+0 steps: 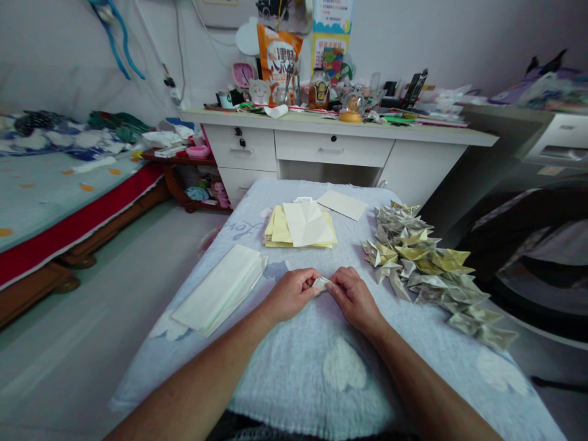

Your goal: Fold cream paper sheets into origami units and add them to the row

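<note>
Between both hands is a small piece of folded white paper (322,283), mostly covered by fingers. My left hand (294,295) is closed, pinching its left end. My right hand (354,299) pinches the right end with thumb and fingers. Just beyond the hands lies a stack of yellow paper (276,228) with a creased white sheet (309,223) on top. To the left is a pile of long folded white paper (220,288). Rows of pointed folded paper pieces (427,269), grey and yellow, spread out on the right.
A blue patterned cloth (294,373) covers the table under my arms. One flat pale sheet (342,204) lies near its far edge. Behind stands a white desk (335,147) crowded with jars and bags. A bed (68,190) is on the left, a washing machine (551,245) on the right.
</note>
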`<state>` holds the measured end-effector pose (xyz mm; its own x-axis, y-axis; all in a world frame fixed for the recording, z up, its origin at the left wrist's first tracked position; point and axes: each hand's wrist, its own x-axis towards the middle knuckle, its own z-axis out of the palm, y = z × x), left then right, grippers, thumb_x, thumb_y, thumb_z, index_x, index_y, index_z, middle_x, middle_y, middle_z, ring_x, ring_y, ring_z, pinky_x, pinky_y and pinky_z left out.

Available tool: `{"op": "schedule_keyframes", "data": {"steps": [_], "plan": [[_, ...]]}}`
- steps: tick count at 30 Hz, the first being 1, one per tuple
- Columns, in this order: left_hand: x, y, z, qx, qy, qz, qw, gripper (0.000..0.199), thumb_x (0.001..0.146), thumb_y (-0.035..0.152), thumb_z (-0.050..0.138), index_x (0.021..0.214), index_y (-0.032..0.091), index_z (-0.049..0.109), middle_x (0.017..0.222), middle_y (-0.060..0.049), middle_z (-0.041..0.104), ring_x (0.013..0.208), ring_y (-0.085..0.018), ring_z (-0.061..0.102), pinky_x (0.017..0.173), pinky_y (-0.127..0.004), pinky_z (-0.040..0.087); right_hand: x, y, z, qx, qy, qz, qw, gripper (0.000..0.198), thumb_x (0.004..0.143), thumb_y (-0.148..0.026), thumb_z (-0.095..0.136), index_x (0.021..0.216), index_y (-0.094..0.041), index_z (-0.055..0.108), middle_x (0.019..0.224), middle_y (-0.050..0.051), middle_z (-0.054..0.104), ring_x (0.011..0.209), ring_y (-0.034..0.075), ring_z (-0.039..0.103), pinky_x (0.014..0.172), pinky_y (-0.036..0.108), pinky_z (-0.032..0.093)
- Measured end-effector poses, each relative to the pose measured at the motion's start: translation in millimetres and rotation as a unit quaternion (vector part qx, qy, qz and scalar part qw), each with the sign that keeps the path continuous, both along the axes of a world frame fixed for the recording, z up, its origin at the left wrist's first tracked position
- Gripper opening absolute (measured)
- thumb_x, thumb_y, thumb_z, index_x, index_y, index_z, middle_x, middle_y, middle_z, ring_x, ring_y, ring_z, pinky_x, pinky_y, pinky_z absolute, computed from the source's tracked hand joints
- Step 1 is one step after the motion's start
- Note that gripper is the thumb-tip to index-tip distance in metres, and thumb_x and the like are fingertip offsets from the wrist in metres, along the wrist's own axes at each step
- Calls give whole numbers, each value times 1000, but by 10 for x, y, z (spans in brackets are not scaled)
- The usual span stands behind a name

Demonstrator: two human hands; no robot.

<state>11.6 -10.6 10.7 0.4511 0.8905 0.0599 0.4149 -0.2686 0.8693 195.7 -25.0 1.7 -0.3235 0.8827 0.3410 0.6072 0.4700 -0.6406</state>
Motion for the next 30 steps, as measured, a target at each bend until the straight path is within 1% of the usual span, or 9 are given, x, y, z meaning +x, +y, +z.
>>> {"op": "schedule_keyframes", "data": {"steps": [4,7,13,16,19,22,25,27,30], "plan": [[-5,-9,22,-13,-13,-2,1000,11,77,22,56,87,17,60,64,6,45,58,-9,43,56,-21,31,11,13,-12,2,18,-14,1000,24,92,-31,53,72,-20,57,70,1,55,74,17,48,70,31,36],[-7,-19,41,-4,-2,1,1000,14,78,20,55,90,18,60,61,7,46,57,-9,44,55,-21,30,18,26,-25,3,25,-21,999,25,92,-32,52,72,-20,58,70,1,55,74,17,49,69,30,37],[-17,-20,52,7,-4,-11,1000,11,79,18,52,89,18,58,61,7,47,57,-9,44,56,-21,29,20,34,-32,1,31,-26,999,24,92,-32,52,71,-20,58,70,1,55,74,17,50,68,30,37],[-15,-22,43,18,0,-13,1000,16,80,17,51,94,18,58,62,7,47,58,-10,45,56,-21,31,18,33,-22,1,35,-29,999,25,92,-32,52,71,-20,58,69,1,55,74,17,50,68,30,36],[0,-36,18,46,19,5,999,28,80,18,54,108,20,55,70,5,53,63,-11,50,61,-22,36,16,30,-5,-2,39,-32,999,26,92,-33,51,69,-20,56,68,1,54,73,17,50,67,30,36],[21,-53,-21,94,26,35,995,41,77,19,60,117,22,51,90,0,61,76,-14,55,69,-24,42,15,29,7,-7,45,-31,998,28,91,-33,50,68,-20,55,68,1,55,72,17,50,66,30,37],[35,-60,-47,136,27,36,990,32,78,18,59,110,22,55,98,-4,61,84,-16,56,75,-27,45,12,33,7,-9,50,-33,998,28,91,-34,50,66,-20,55,67,1,54,71,17,50,66,30,37],[38,-58,-46,146,30,30,988,25,80,17,58,104,22,57,95,-4,61,84,-16,56,75,-27,46,8,35,7,-11,53,-33,998,28,90,-34,50,66,-20,54,66,1,54,71,17,49,66,30,37],[43,-52,-21,136,26,35,990,23,78,17,60,101,21,59,88,-2,62,78,-15,56,72,-25,45,0,30,10,-14,56,-22,998,26,89,-35,52,68,-20,55,67,1,54,71,17,49,66,30,38]]}}
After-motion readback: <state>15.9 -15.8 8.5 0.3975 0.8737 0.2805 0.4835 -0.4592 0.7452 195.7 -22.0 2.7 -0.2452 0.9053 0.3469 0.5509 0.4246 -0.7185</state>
